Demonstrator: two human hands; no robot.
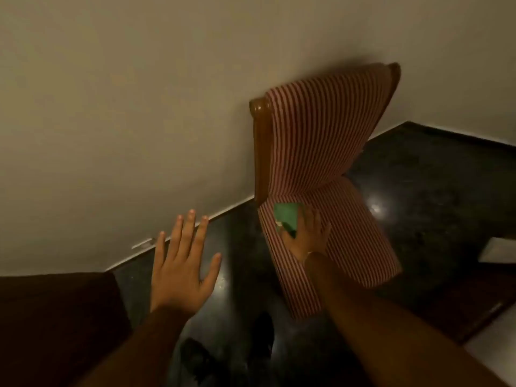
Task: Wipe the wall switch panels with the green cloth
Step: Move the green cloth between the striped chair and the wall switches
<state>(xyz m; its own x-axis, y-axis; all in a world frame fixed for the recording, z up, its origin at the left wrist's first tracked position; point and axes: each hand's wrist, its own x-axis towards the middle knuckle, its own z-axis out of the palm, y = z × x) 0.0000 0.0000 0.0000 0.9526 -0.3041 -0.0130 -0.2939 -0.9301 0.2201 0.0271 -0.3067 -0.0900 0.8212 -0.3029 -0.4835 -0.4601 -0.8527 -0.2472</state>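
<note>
Right hand (305,237) clasps green cloth (286,219) above striped chair (321,152).

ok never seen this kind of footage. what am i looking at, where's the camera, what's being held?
There is no robot here: a person works with two bare hands, and the single picture comes from a wide-angle camera worn on the head, looking forward and down. That is why the walls bend.

The left hand is open with fingers spread, holding nothing, in the air over the dark shiny floor. The right hand is on the seat of a red-and-white striped chair with a wooden frame that stands against the pale wall, and it grips a folded green cloth.

The cloth is meant for wiping wall switch panels, but no switch panel shows in this frame. A dark object fills the lower left corner; I cannot tell what it is.
</note>
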